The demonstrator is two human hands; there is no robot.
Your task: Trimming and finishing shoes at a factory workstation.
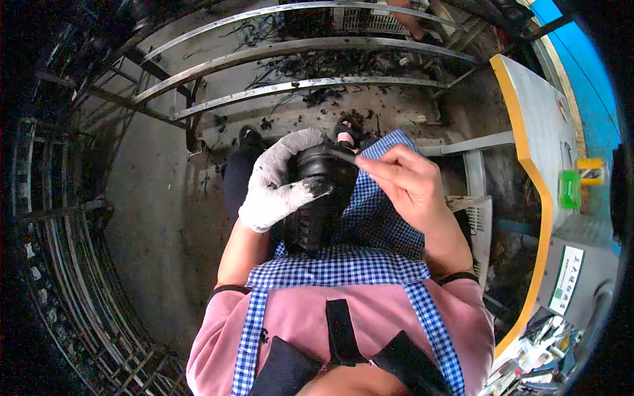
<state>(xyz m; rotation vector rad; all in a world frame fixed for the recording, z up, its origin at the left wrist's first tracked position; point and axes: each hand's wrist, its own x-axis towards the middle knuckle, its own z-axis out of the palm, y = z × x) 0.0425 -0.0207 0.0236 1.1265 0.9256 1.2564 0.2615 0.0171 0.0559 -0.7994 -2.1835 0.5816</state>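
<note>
A black ribbed part [323,164], round and rubbery in look, stands out over my lap. Around its upper end my left hand [274,181] is closed, in a white knit glove dirtied grey and black at the fingers. The lower body of the part, with its ridges, runs down toward my waist. My bare right hand [409,178] pinches a thin dark strip [345,156] between thumb and fingers. The strip's far end meets the rim of the black part; whether it is a blade or a piece of rubber I cannot tell.
A metal rack [317,45] with long rails crosses ahead of me. Black scraps [317,66] litter the floor beneath it. A yellow-edged table [538,125] stands at right, with a green object [568,189] on it. Beside my right arm is a white plastic seat [481,218]. More racking [72,251] lines the left.
</note>
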